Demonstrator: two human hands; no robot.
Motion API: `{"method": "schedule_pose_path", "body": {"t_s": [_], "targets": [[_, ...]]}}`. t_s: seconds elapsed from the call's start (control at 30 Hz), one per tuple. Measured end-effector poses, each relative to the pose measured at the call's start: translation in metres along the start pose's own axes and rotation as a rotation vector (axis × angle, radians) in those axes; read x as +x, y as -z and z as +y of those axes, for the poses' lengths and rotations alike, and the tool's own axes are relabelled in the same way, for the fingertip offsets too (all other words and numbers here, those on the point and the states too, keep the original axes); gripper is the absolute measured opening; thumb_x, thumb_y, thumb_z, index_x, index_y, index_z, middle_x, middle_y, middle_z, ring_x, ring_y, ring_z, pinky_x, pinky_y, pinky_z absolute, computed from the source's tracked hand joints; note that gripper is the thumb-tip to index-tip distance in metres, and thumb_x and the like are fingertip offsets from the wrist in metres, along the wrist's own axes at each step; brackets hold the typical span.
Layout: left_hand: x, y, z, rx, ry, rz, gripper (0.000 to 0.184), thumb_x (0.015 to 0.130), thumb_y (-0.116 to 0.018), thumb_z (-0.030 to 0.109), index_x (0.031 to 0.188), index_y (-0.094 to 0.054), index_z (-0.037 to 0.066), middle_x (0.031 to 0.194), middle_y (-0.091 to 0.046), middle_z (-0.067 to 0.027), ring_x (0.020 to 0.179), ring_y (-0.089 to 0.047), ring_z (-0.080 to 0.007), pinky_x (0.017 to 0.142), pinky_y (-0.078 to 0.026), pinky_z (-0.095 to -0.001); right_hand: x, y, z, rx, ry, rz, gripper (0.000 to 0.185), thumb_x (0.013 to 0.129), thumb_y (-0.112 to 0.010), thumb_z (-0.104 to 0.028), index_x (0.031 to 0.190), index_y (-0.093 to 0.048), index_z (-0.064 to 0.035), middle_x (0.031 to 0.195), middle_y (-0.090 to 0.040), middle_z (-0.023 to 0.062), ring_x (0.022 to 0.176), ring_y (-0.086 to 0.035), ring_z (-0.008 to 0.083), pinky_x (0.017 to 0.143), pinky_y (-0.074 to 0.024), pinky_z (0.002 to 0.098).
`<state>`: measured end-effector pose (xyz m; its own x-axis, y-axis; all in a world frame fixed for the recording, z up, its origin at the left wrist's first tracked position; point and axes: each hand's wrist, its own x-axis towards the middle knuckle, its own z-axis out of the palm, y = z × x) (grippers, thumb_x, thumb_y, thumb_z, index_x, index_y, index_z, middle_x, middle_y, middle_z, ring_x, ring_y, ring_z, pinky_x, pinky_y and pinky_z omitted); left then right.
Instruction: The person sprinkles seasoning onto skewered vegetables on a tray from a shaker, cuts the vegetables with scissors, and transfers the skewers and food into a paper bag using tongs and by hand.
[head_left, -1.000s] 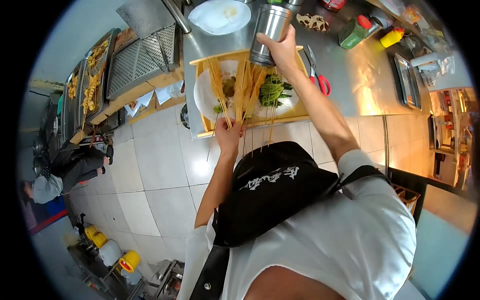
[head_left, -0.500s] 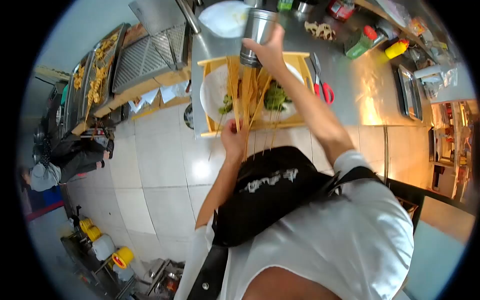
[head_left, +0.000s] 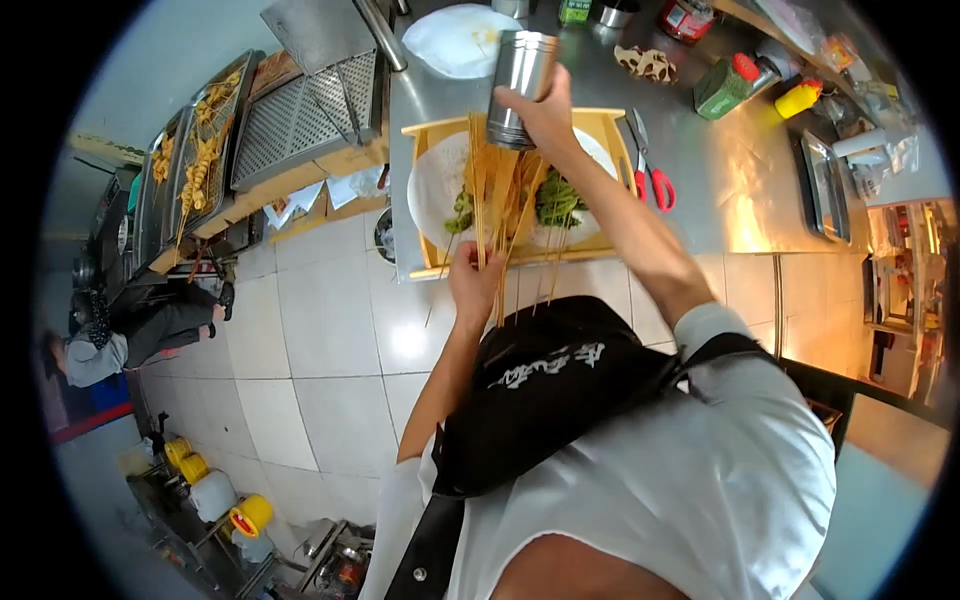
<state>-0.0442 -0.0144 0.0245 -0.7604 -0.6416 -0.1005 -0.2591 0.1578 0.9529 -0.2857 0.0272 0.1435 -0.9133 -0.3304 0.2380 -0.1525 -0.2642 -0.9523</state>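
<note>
My right hand (head_left: 545, 115) is wrapped round a metal shaker (head_left: 523, 85), tilted with its lower end over the food. Below it, a yellow wooden tray (head_left: 427, 190) bears white paper (head_left: 433, 165). Several skewers with flat brown food (head_left: 512, 180) lie on it, flanked by green leafy vegetable skewers (head_left: 557, 200). At the tray's near edge, my left hand (head_left: 475, 280) is closed on a few of the thin wooden skewers (head_left: 480, 215). The shaker hides the far ends of some skewers.
Red-handled scissors (head_left: 654, 180) lie right of the tray. A white plate (head_left: 460, 42) sits behind it. Farther right stand a green jar with a red lid (head_left: 725, 88) and a yellow bottle (head_left: 797, 98). Left are a perforated metal rack (head_left: 305, 125) and trays of fried skewers (head_left: 203, 160). Another person (head_left: 130, 335) is at far left.
The shaker in my right hand has shifted slightly down in view and is sharper. The whole view has moved a little. My left hand keeps its hold on the skewers.
</note>
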Motion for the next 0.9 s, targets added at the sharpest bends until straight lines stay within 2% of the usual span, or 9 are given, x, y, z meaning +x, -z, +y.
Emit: {"method": "schedule_pose_path", "body": {"t_s": [0.13,0.23,0.33,0.47,0.53,0.63,0.73,0.87,0.9], "targets": [[-0.016,0.012,0.048,-0.029,0.133,-0.044,0.016,0.082,-0.067,0.009,0.092,-0.057,0.001,0.076,-0.060,-0.0078,0.067,-0.058,-0.0158,0.061,-0.047,-0.0311,0.012,0.005,-0.001,-0.274,0.061,-0.066,0.082,0.071,-0.079,-0.018,0.130,-0.027,0.0032,0.111,-0.051,0.0169,0.101,-0.057,0.0245,0.084,-0.0530,0.0375],[-0.022,0.015,0.047,0.114,0.004,-0.011,0.017,0.084,-0.066,0.009,0.097,-0.059,0.001,0.078,-0.060,-0.0111,0.069,-0.060,-0.0220,0.062,-0.047,-0.0333,0.022,0.017,-0.017,0.155,0.110,0.129,0.073,0.073,-0.078,-0.020,0.124,-0.031,0.0020,0.108,-0.051,0.0166,0.092,-0.061,0.0228,0.081,-0.0548,0.0377],[-0.041,0.023,0.040,0.227,-0.060,-0.044,0.019,0.083,-0.067,0.012,0.100,-0.061,0.004,0.089,-0.061,-0.0117,0.071,-0.059,-0.0267,0.063,-0.047,-0.0351,0.030,0.032,-0.005,-0.395,0.111,-0.073,0.081,0.073,-0.077,-0.018,0.131,-0.026,0.0043,0.113,-0.051,0.0194,0.095,-0.060,0.0258,0.082,-0.0545,0.0391],[-0.050,0.021,0.024,0.373,-0.185,0.004,0.028,0.081,-0.067,0.011,0.108,-0.061,0.008,0.100,-0.061,-0.0116,0.075,-0.061,-0.0313,0.063,-0.049,-0.0389,0.014,0.023,-0.037,0.152,0.144,0.031,0.087,0.071,-0.080,-0.020,0.133,-0.024,0.0036,0.113,-0.051,0.0214,0.101,-0.059,0.0295,0.085,-0.0545,0.0427],[-0.052,0.023,0.027,0.550,-0.297,0.021,0.033,0.080,-0.066,0.010,0.112,-0.060,0.010,0.102,-0.061,-0.0123,0.078,-0.062,-0.0334,0.063,-0.050,-0.0411,0.012,0.021,-0.022,-0.302,0.141,-0.137,0.091,0.071,-0.078,-0.012,0.136,-0.017,0.0031,0.120,-0.048,0.0231,0.105,-0.059,0.0306,0.086,-0.0546,0.0397],[-0.046,0.018,0.037,0.522,-0.276,0.003,0.038,0.080,-0.065,0.011,0.117,-0.058,0.012,0.109,-0.060,-0.0136,0.081,-0.062,-0.0358,0.064,-0.051,-0.0432,0.002,0.014,-0.034,0.118,0.117,-0.011,0.093,0.068,-0.082,-0.014,0.134,-0.018,0.0039,0.119,-0.049,0.0199,0.106,-0.057,0.0246,0.091,-0.0505,0.0379],[-0.049,0.018,0.026,0.474,-0.277,-0.016,0.037,0.080,-0.065,0.008,0.116,-0.059,0.012,0.107,-0.060,-0.0139,0.084,-0.062,-0.0353,0.066,-0.051,-0.0419,-0.004,0.015,-0.014,-0.354,0.121,-0.126,0.093,0.068,-0.082,-0.015,0.134,-0.019,0.0036,0.119,-0.049,0.0185,0.108,-0.054,0.0256,0.091,-0.0491,0.0392],[-0.049,0.011,0.030,0.466,-0.215,-0.010,0.033,0.081,-0.066,0.011,0.113,-0.060,0.011,0.106,-0.059,-0.0139,0.087,-0.061,-0.0356,0.068,-0.050,-0.0424,-0.017,0.016,-0.017,-0.172,0.123,-0.048,0.090,0.070,-0.081,-0.020,0.136,-0.023,0.0015,0.117,-0.049,0.0154,0.109,-0.053,0.0261,0.091,-0.0491,0.0374],[-0.049,0.009,0.029,0.468,-0.218,-0.024,0.032,0.082,-0.066,0.012,0.113,-0.061,0.011,0.106,-0.059,-0.0136,0.087,-0.061,-0.0355,0.069,-0.050,-0.0429,-0.019,0.017,-0.015,-0.328,0.062,-0.197,0.087,0.070,-0.081,-0.020,0.133,-0.024,0.0023,0.113,-0.050,0.0140,0.108,-0.053,0.0265,0.090,-0.0499,0.0395]]}}
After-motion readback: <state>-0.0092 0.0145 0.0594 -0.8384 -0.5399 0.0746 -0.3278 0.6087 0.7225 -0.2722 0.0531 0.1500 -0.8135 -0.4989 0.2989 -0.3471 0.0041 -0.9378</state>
